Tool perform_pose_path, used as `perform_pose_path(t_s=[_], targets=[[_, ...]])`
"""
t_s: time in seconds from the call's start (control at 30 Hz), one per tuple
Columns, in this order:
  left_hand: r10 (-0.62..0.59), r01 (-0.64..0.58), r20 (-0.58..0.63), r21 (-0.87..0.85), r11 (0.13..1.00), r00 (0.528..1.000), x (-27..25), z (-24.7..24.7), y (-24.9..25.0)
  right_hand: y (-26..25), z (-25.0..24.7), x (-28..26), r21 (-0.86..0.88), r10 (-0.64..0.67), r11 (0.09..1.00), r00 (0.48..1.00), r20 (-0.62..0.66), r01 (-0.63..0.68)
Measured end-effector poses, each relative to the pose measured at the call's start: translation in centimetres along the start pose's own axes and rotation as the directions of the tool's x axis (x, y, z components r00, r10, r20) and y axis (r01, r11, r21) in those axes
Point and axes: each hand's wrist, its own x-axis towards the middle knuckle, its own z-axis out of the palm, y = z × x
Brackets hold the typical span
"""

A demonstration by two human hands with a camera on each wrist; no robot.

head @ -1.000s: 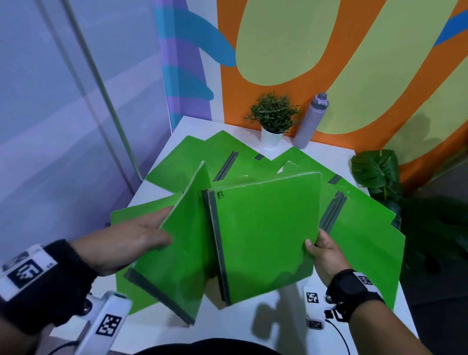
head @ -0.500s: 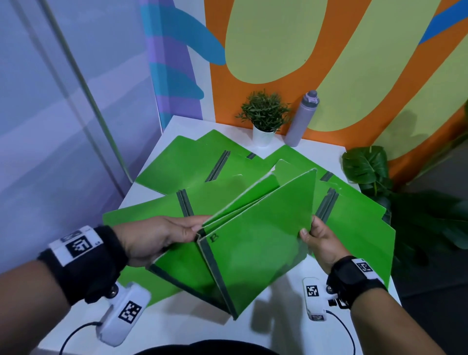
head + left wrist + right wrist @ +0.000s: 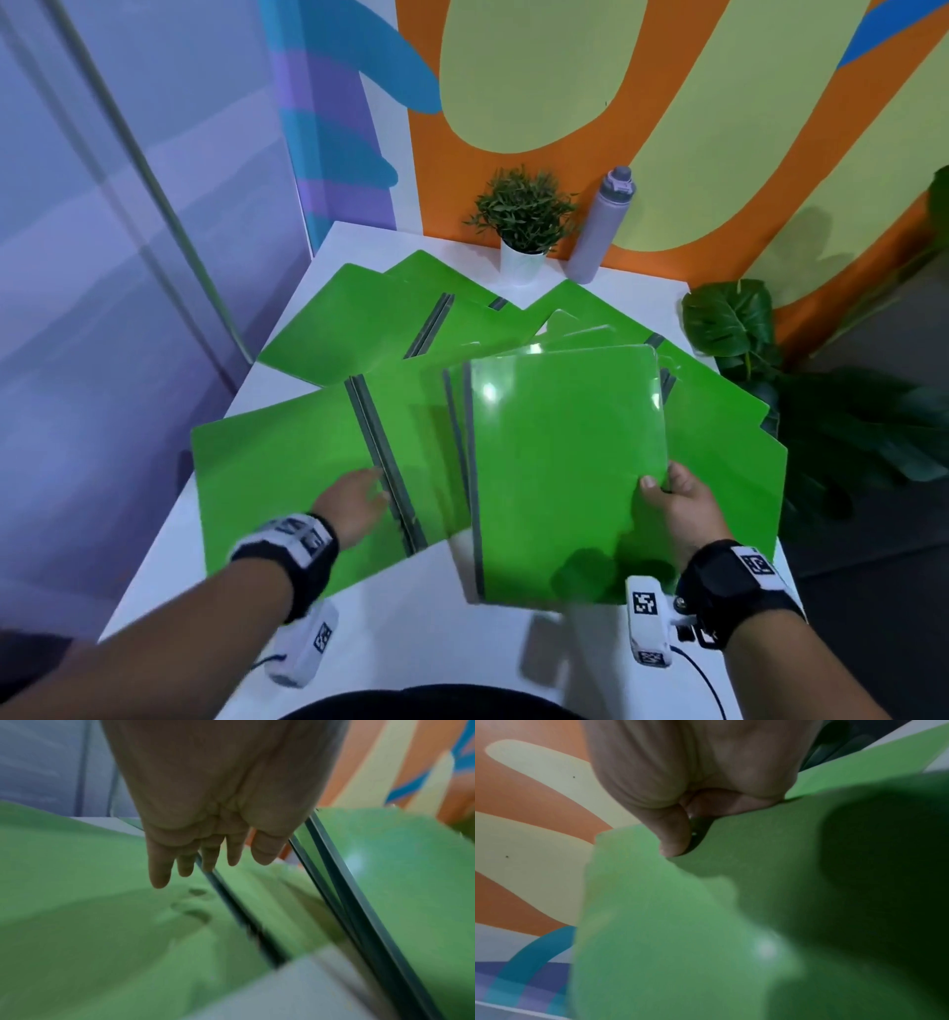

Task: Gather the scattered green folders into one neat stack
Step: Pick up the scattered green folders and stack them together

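Bare white table (image 3: 359,647) near edge; potted plant (image 3: 523,221), bottle (image 3: 601,226) along far wall.

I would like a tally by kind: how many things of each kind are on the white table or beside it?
green folders: at least 6 by the dark spines; overlap hides the exact number
small potted plant: 1
purple bottle: 1
large leafy plant beside the table: 1
Total: at least 9
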Motion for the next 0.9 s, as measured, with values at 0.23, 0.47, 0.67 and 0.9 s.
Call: perform_pose_path(t_s=[0.23,0.47,0.67,0.9], targets=[[0.03,-0.028,0.001,0.351,0.936,1.0,0.2,6.7,-2.8,1.2,1.5,-0.9,-0.032,0.029,0.999,0.994,-0.107,-0.033],[-0.221,0.248,-0.117,0.327,0.912,0.968,0.1,6.0,-4.7,1.3,2.2,-1.8,-0.053,0.074,0.996,0.995,-0.069,-0.078],[-0.347,0.383,-0.17,0.288,0.878,0.922,0.7,5.7,-3.7,0.3,1.5,-2.2,-0.033,0.085,0.996,0.995,-0.06,-0.087],[-0.197,0.173,-0.346,-0.098,0.98,0.917,-1.0,3.4,-0.8,-0.8,-0.2,-2.5,0.051,0.13,0.991,0.989,-0.066,-0.126]])
